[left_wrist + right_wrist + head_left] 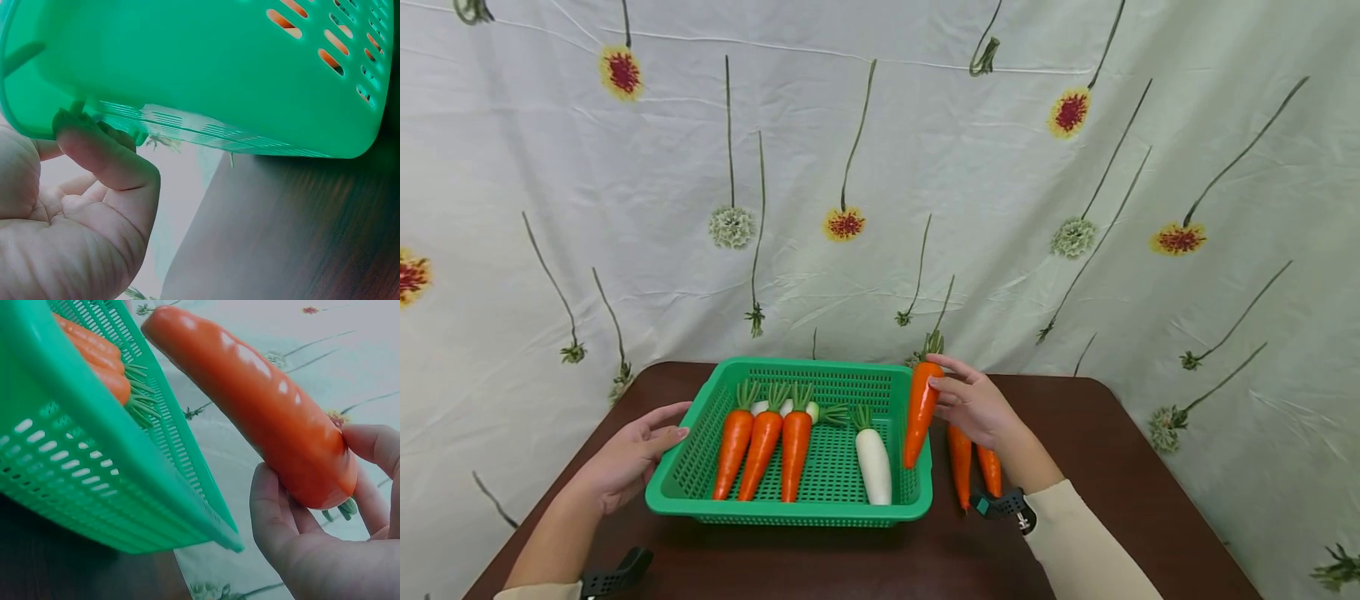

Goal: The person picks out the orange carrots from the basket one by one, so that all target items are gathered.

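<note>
A green plastic basket (688,506) stands on the table. My left hand (632,457) grips its rim at the left side; in the left wrist view the thumb (103,150) lies against the rim. My right hand (977,406) holds a carrot (919,421) near its leafy top, tip down, above the basket's right rim. The right wrist view shows thumb and fingers around the thick end of this carrot (256,406). Three carrots (762,454) lie side by side in the left half of the basket. A white radish (873,467) lies toward its right.
Two more carrots (960,467) lie on the table right of the basket, partly hidden by my right forearm. Other white radishes (812,410) lie behind the carrots in the basket. A flower-printed cloth (880,167) hangs behind the brown table (1075,433).
</note>
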The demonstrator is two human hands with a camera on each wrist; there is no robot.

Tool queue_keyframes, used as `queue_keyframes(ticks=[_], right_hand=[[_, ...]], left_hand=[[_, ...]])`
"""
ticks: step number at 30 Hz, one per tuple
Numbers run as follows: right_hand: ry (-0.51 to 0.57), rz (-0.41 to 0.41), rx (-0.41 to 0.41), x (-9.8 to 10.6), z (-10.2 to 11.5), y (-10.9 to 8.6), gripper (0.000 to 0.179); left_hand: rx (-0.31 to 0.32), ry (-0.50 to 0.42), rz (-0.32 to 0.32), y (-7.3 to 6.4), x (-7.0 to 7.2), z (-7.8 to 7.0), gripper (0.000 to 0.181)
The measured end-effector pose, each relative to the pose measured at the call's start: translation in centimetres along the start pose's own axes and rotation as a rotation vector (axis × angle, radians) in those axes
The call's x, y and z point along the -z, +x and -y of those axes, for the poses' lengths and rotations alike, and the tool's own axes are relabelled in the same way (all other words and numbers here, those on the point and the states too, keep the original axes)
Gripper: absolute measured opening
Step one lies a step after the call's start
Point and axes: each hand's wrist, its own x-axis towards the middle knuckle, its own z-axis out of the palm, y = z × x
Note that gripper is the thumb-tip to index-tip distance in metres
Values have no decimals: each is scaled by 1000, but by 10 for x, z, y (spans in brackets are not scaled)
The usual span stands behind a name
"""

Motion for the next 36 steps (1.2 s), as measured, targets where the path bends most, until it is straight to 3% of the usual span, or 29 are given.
queue_keyframes(ticks=[21,36], right_hand=[[-25,-84,57,46,-4,-18,49],[-93,-157,48,79,-9,-26,57]], left_hand=[[-9,-15,8,2,1,0,72],[-9,-3,4,1,-1,-1,75]])
